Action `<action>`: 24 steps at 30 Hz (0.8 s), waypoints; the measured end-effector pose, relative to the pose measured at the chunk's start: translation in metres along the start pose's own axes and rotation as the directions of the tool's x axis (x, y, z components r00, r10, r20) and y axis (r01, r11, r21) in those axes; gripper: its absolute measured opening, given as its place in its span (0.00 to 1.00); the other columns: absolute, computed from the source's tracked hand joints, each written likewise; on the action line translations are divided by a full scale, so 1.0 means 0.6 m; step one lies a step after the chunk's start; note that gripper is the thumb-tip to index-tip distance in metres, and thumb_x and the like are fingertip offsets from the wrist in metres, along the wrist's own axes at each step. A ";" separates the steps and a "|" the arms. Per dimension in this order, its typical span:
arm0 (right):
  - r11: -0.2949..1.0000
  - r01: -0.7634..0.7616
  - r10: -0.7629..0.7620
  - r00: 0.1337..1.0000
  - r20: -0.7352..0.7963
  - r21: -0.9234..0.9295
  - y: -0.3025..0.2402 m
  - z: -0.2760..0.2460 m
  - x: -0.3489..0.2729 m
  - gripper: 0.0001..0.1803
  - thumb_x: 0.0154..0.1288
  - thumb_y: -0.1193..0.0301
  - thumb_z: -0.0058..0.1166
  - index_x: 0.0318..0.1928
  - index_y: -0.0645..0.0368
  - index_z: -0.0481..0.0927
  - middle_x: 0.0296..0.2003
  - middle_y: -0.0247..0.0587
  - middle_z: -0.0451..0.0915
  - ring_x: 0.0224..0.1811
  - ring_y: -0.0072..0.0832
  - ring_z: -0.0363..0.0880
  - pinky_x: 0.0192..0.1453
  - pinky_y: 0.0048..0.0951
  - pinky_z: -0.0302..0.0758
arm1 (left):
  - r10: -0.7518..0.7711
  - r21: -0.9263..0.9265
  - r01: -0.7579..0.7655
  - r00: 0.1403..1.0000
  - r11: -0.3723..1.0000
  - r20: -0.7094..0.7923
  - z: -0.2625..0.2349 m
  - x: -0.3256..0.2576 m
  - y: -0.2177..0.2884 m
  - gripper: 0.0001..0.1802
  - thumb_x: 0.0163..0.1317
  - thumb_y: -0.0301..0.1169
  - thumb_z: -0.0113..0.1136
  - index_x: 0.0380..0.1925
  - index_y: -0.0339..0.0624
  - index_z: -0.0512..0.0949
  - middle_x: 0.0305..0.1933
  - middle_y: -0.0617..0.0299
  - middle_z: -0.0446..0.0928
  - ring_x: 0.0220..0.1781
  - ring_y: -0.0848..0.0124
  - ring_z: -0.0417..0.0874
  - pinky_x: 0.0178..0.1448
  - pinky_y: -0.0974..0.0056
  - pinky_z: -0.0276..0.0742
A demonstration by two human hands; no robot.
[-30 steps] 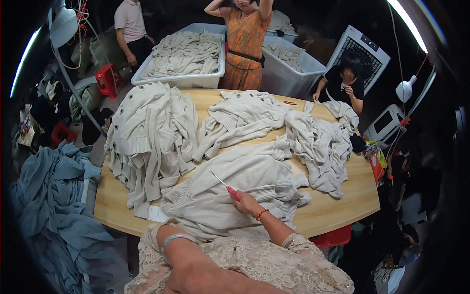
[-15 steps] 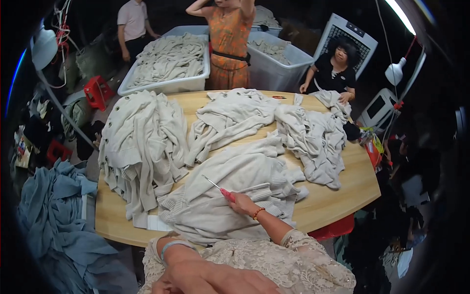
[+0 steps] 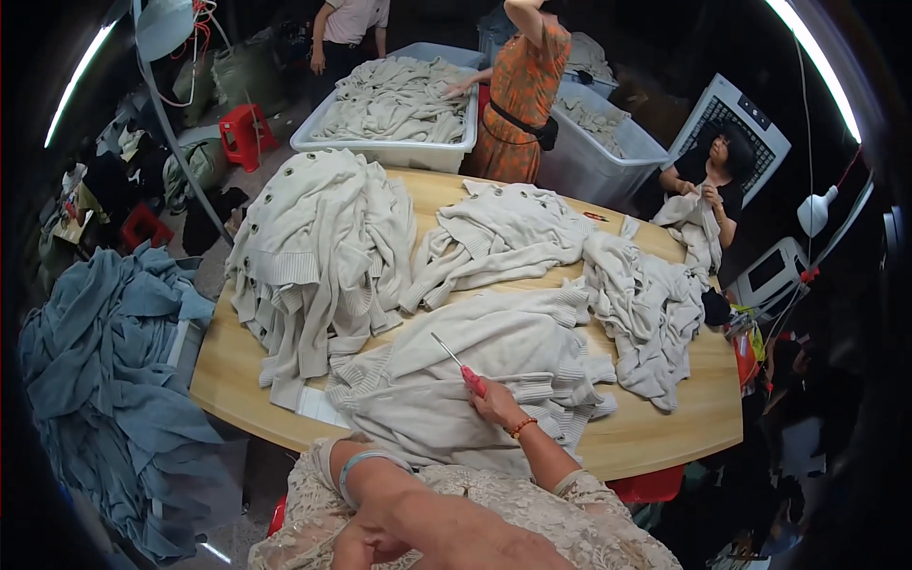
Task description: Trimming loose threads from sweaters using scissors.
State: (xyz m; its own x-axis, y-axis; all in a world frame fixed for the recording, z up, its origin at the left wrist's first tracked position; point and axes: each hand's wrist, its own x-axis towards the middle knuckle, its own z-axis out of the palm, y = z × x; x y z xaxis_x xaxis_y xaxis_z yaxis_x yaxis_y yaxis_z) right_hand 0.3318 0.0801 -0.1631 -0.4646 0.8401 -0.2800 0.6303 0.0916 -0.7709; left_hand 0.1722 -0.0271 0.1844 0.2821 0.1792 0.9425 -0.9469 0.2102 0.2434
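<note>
My right hand (image 3: 496, 403), with a beaded bracelet at the wrist, is closed around the pink handle of a slim metal-shafted tool (image 3: 473, 381). The shaft points up and left over a cream knitted garment (image 3: 513, 328) with ribbed edges, spread on the wooden table (image 3: 655, 446); the tool's exact kind is unclear. Large and close at the lower edge is my left hand (image 3: 427, 532), a pale bangle on its forearm. It is raised off the table, and its fingers are mostly hidden or cut off.
A tall heap of cream knits with eyelets (image 3: 323, 218) stands at left. More cream knits (image 3: 513, 223) lie behind, others (image 3: 646, 313) at right. Blue-grey fabric (image 3: 104, 380) hangs over a bin at far left. Two people stand behind by plastic tubs (image 3: 389, 147); another sits at right handling a knit.
My view has turned left, so the scene sits further right. The standing co-worker has lowered one hand to the tub's knits; the seated one has lifted a knit. My right hand still grips the tool.
</note>
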 end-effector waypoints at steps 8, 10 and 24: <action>0.996 0.073 -0.078 0.994 -0.079 -0.059 0.041 0.019 -0.007 0.12 0.67 0.63 0.52 0.40 0.59 0.79 0.26 0.38 0.82 0.29 0.29 0.80 0.38 0.32 0.75 | -0.290 -0.198 0.272 0.954 0.942 -0.070 0.036 -0.051 -0.017 0.57 0.55 0.50 0.71 0.71 0.27 0.49 0.63 0.35 0.68 0.66 0.48 0.69 0.65 0.48 0.67; 0.995 0.097 -0.098 0.993 -0.065 -0.020 0.035 0.022 -0.008 0.13 0.66 0.63 0.53 0.43 0.59 0.79 0.28 0.39 0.83 0.29 0.30 0.81 0.38 0.32 0.76 | -0.279 -0.036 0.277 0.959 0.960 -0.056 0.048 -0.066 -0.016 0.54 0.55 0.50 0.71 0.69 0.27 0.52 0.61 0.36 0.69 0.65 0.48 0.70 0.64 0.48 0.68; 0.998 0.047 -0.048 0.998 -0.030 -0.033 0.034 0.010 0.000 0.15 0.67 0.62 0.51 0.46 0.60 0.79 0.28 0.39 0.84 0.29 0.29 0.82 0.37 0.32 0.77 | -0.402 0.453 0.373 0.915 0.810 -0.033 0.043 -0.143 -0.012 0.34 0.58 0.55 0.66 0.43 0.30 0.77 0.46 0.44 0.75 0.44 0.48 0.76 0.49 0.50 0.73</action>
State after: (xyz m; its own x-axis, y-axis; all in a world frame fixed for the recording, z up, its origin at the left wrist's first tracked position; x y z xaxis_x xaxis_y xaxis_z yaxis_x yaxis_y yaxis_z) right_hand 0.3411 0.0786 -0.1826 -0.4757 0.8503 -0.2252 0.6281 0.1491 -0.7637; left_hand 0.1508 -0.0686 0.1075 0.6442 0.1114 0.7567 -0.7317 -0.1984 0.6521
